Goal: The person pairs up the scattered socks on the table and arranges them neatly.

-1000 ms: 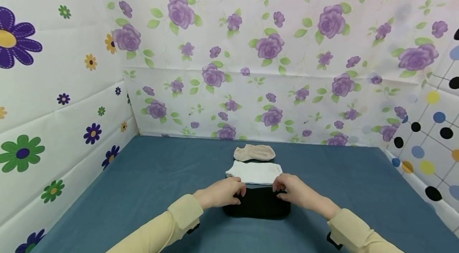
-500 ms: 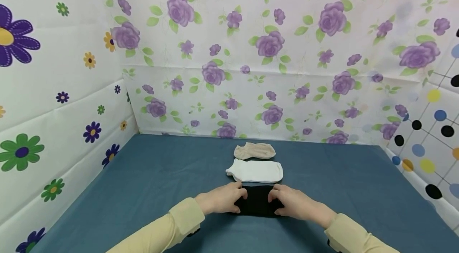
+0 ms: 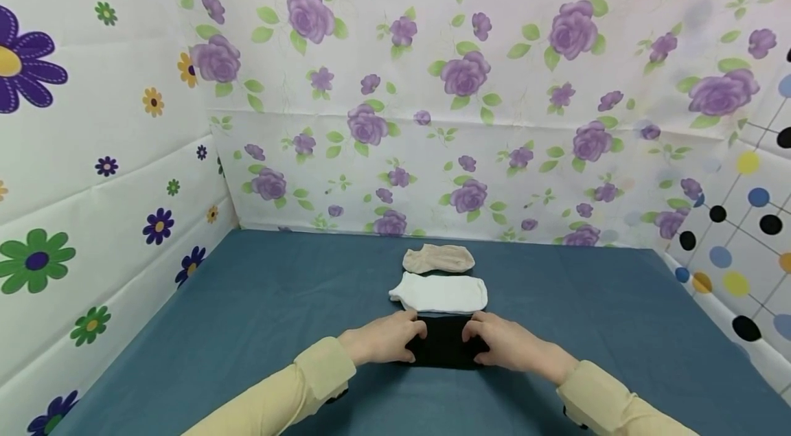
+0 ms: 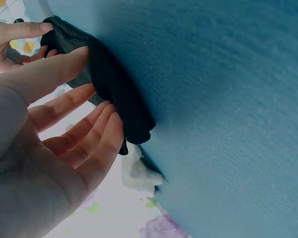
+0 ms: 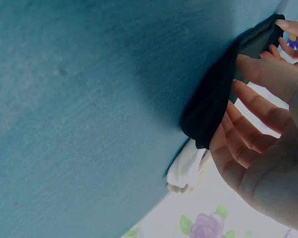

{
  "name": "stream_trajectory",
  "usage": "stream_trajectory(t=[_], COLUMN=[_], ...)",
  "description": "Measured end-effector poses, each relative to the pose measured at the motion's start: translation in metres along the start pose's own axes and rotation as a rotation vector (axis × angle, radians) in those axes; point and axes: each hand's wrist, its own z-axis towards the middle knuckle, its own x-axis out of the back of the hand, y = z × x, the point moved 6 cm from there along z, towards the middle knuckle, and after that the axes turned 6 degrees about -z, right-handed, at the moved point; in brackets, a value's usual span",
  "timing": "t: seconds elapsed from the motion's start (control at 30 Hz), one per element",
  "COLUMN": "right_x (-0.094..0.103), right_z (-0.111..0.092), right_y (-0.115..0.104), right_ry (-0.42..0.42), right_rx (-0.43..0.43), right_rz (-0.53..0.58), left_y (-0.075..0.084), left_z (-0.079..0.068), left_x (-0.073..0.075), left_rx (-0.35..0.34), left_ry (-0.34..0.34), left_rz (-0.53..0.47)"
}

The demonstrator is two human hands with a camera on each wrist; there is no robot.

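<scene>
The left hand [image 3: 384, 341] lies on the left end of the black sock [image 3: 445, 343]. In the left wrist view its fingers [image 4: 84, 131] are almost straight, the fingertips touch the edge of the black sock [image 4: 114, 84], and the thumb lies along the top of the fabric. It is a flat, open grip: the hand presses the sock and does not close around it.

The right hand [image 3: 503, 345] lies on the right end of the same sock, in a mirror position. In the right wrist view its fingers [image 5: 248, 134] are also stretched out and only a little bent, with the tips on the border of the black sock [image 5: 213, 99]. This grip is open too, and it holds nothing inside.

The black sock lies flat on the blue desk [image 3: 247, 312], between the two hands, and only its middle part shows between them. It is the nearest one to the person.

Just behind the black sock lies a white sock [image 3: 440, 293]; the two are very close, and I cannot tell if they touch. Behind the white sock, a little apart from it, lies a beige sock [image 3: 439, 259]. The three socks make one row that goes from the black sock toward the back wall.

Both arms have pale yellow sleeves [image 3: 296, 384].

Behind the beige sock stands a wall with purple roses [image 3: 463, 79]. Left of the black sock, well apart, is a wall with coloured flowers [image 3: 93, 147], and on its right a wall with dots [image 3: 741, 230].
</scene>
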Motion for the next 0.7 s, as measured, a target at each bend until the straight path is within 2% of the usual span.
stream_trajectory(t=[0.2, 0.3, 0.47, 0.7], right_x=[0.001, 0.003, 0.022, 0.062], right_z=[0.0, -0.001, 0.0, 0.001], right_y=[0.0, 0.001, 0.004, 0.021], right_ry=[0.001, 0.002, 0.086, 0.241], right_rx=[0.008, 0.002, 0.005, -0.061], right_rz=[-0.004, 0.037, 0.069, 0.0], left_y=[0.0, 0.001, -0.001, -0.022], left_z=[0.0, 0.001, 0.0, -0.006], left_x=[0.001, 0.006, 0.028, 0.062], left_rx=[0.006, -0.01, -0.037, 0.042], left_ry=[-0.004, 0.01, 0.134, 0.32], left_rz=[-0.006, -0.017, 0.012, -0.016])
